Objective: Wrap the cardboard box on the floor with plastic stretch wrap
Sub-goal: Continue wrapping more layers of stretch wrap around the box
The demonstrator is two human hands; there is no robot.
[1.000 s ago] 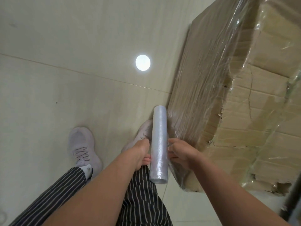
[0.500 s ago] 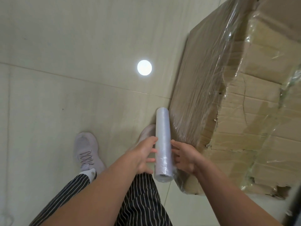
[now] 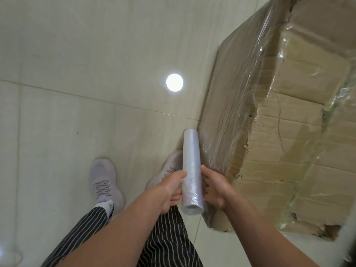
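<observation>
A big cardboard box [image 3: 292,132] stands on the floor at the right, its near side and top covered with clear stretch film; the torn upper edge shows through. A roll of plastic stretch wrap [image 3: 191,170] stands almost upright beside the box's near corner. My left hand [image 3: 169,191] holds the roll from the left, thumb on its front and fingers behind. My right hand [image 3: 213,186] holds it from the right, fingers curled round its side. Film runs from the roll onto the box's side.
Pale tiled floor [image 3: 77,93] spreads to the left, with a bright lamp reflection [image 3: 174,82]. My two grey shoes [image 3: 105,180] and striped trouser legs [image 3: 167,243] are below the hands. A dark object shows at the lower right edge [image 3: 349,247].
The view has shifted a little toward the box. The roll stays between both hands near the box's corner, and my fingers have changed their hold on it slightly.
</observation>
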